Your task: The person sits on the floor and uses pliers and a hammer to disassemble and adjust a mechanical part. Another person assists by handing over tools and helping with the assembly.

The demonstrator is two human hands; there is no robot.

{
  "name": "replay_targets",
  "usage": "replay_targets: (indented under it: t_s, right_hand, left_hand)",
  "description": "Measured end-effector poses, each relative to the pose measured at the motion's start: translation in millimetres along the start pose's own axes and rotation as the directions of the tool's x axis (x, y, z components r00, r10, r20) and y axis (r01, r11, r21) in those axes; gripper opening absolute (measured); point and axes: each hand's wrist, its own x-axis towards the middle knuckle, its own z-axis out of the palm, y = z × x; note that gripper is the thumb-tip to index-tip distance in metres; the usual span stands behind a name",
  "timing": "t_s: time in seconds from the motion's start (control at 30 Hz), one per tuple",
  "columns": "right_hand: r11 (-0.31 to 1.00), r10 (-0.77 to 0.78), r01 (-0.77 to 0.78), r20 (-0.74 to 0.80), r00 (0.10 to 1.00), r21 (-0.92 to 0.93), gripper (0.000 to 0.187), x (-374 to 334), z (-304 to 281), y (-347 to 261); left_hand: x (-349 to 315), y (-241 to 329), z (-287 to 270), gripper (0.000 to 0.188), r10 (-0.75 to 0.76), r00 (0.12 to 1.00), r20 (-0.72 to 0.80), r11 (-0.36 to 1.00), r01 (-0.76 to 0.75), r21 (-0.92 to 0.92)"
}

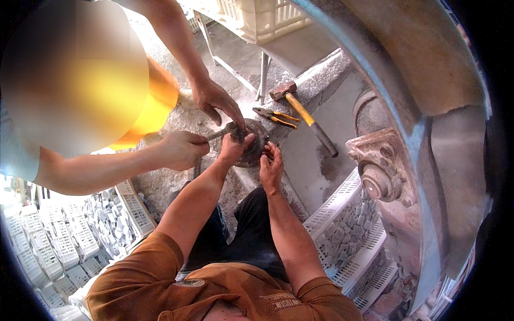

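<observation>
A round, dark, greasy metal part (259,152) with a raised centre lies on the rough ledge in front of me. My left hand (233,150) is closed on its near left side, thumb over the top. At its right edge my right hand (272,170) has its fingers bent together; whatever they pinch is too small to make out. From the left, a co-worker's hand (184,150) grips the handle of a metal tool (215,135) that reaches a short dark cylindrical piece (233,128) above my left hand. The co-worker's other hand (217,101) reaches down onto the part's far side.
Yellow-handled pliers (279,119) and a hammer (305,115) lie just beyond the part. White crates of small grey pieces stand at lower left (134,208) and right (332,206). A large machine with a bearing housing (377,176) curves along the right. A crate (251,27) rests on a stand at the back.
</observation>
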Motion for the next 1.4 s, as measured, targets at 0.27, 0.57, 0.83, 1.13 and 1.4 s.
replay_targets:
  t_s: [0.27, 0.57, 0.83, 1.13, 1.4]
  right_hand:
    - [0.999, 0.04, -0.04, 0.01, 0.999, -0.005, 0.045, -3, -1, 6]
    - [1.0, 0.011, -0.01, -0.016, 1.0, 0.017, 0.041, -2, 0, 14]
    - [0.98, 0.018, -0.012, 0.027, 0.999, -0.198, 0.051, 22, -4, 20]
    - [0.914, 0.014, 0.017, 0.073, 0.997, -0.405, 0.055, 29, -10, 38]
    - [0.91, 0.05, 0.017, 0.15, 0.987, -0.414, 0.06, 25, 1, 34]
  left_hand:
    - [0, -2, -1, 0.021, 0.035, 0.999, 0.015, 0.999, -0.035, -0.018]
    - [6, -11, -5, 0.022, 0.187, 0.982, -0.016, 0.971, -0.182, 0.156]
    - [10, -18, -5, 0.028, 0.12, 0.992, 0.026, 0.972, -0.123, 0.202]
    - [20, -38, -4, 0.034, 0.387, 0.922, -0.022, 0.804, -0.326, 0.498]
    - [14, -26, -2, 0.039, 0.375, 0.926, -0.044, 0.818, -0.308, 0.486]
